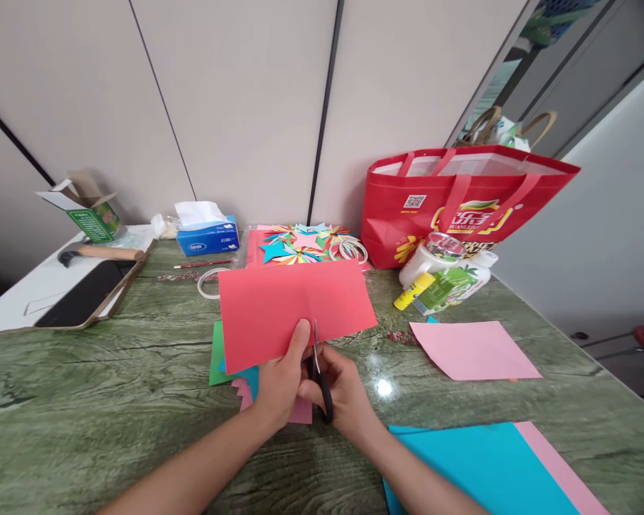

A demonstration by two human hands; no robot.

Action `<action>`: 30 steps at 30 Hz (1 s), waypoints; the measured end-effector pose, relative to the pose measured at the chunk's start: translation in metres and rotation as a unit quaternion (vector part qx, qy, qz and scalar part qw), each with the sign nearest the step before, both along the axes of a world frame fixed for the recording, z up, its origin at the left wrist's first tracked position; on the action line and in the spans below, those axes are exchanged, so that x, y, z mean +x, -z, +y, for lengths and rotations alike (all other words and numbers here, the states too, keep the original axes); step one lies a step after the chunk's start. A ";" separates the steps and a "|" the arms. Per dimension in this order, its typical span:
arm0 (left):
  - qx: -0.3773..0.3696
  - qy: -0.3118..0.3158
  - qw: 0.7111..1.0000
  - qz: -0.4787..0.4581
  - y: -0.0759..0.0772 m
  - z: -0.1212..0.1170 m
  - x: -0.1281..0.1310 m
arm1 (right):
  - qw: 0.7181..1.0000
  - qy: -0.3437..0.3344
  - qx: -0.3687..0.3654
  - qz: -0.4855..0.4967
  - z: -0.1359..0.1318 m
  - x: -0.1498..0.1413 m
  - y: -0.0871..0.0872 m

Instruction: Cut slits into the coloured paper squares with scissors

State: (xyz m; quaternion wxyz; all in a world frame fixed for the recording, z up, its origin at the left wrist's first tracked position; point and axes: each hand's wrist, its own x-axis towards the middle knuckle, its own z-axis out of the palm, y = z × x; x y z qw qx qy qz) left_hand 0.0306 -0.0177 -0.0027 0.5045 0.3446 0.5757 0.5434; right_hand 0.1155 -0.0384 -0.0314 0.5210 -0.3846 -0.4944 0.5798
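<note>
My left hand [280, 383] grips a sheet of red paper [268, 307] by its lower edge, thumb on top. In my right hand [346, 393] is a pair of scissors with black handles [326, 400]; the fingers are in the loops. The blades point away from me and meet the red paper's lower edge, right beside my left thumb. One blade lies over the paper, and the other is hidden. Below the hands lie pieces of green paper [217, 354], blue paper and pink paper [302, 411], partly covered by the red sheet and my hands.
Behind the red sheet lie colourful paper decorations [300, 247] and tape rolls [348, 249]. A blue tissue box [208, 237] stands back left, a red bag [391, 214] back right. A yellow glue stick [414, 290], pink sheet [477, 349] and blue sheets [477, 465] are at right.
</note>
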 end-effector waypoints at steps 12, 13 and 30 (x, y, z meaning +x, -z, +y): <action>-0.002 0.001 1.000 -0.031 0.003 0.000 0.000 | 1.000 0.009 -0.003 0.009 -0.001 -0.001 -0.002; -0.003 0.002 0.999 -0.032 0.003 0.000 0.000 | 1.000 0.009 -0.003 0.011 -0.001 -0.001 -0.002; 0.017 0.000 1.000 0.008 0.001 0.000 0.000 | 1.000 0.018 0.002 -0.006 -0.002 -0.002 -0.003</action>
